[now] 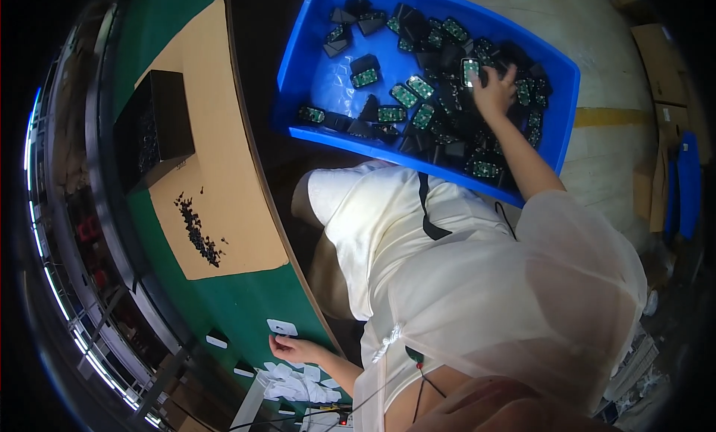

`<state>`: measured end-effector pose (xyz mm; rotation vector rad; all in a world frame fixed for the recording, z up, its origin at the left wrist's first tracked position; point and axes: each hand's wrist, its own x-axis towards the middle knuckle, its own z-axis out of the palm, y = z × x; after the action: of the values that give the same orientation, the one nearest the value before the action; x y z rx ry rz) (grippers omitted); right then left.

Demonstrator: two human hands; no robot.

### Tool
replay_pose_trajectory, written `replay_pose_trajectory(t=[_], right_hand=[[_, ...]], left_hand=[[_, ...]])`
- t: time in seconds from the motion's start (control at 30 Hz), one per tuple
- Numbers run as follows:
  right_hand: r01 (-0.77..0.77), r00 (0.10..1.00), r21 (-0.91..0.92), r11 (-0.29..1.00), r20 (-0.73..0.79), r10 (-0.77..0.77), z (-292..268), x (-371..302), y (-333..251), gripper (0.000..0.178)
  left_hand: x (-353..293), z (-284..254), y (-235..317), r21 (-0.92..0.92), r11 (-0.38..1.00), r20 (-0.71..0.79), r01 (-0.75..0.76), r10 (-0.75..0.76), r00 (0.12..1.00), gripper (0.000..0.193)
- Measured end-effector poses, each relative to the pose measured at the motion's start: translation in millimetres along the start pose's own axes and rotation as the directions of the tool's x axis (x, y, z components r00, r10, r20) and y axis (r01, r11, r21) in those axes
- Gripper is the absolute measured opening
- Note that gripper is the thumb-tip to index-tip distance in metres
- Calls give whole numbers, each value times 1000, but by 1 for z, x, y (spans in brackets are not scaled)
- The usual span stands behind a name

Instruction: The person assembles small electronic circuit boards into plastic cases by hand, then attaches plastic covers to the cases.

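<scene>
My right hand reaches into a blue bin. Its fingers are closed on a black housing with a green circuit board, lifted over the pile. Around it lie several more such housings, some with boards showing and others with their black sides up. My left hand is over the green table, its fingers curled at the lower edge of a white rounded panel with a dark mark. It seems to hold the panel, though part of the grip is hidden.
A brown cardboard sheet on the table carries a black box and a scatter of small black parts. Black pieces with white faces stand near white paper pieces. Cardboard boxes stand at far right.
</scene>
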<state>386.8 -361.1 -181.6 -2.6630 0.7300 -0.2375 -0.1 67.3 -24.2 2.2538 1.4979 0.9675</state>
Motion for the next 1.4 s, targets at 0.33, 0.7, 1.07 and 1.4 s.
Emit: replay_pose_trajectory(t=[0.33, 0.7, 1.07, 1.4], right_hand=[[375, 903, 145, 916, 165, -396, 11, -43, -79, 47], [134, 983, 168, 977, 104, -153, -2, 49, 15, 40], [536, 839, 29, 844, 94, -536, -6, 22, -19, 62], [420, 684, 234, 877, 554, -475, 17, 25, -37, 64]], left_hand=[[2, 2, -1, -24, 998, 12, 52, -52, 999, 22], [-3, -9, -8, -84, 995, -10, 62, -63, 998, 23], [-1, -1, -3, -89, 995, -18, 50, -52, 998, 22], [0, 0, -5, -57, 998, -25, 6, -7, 1000, 17]])
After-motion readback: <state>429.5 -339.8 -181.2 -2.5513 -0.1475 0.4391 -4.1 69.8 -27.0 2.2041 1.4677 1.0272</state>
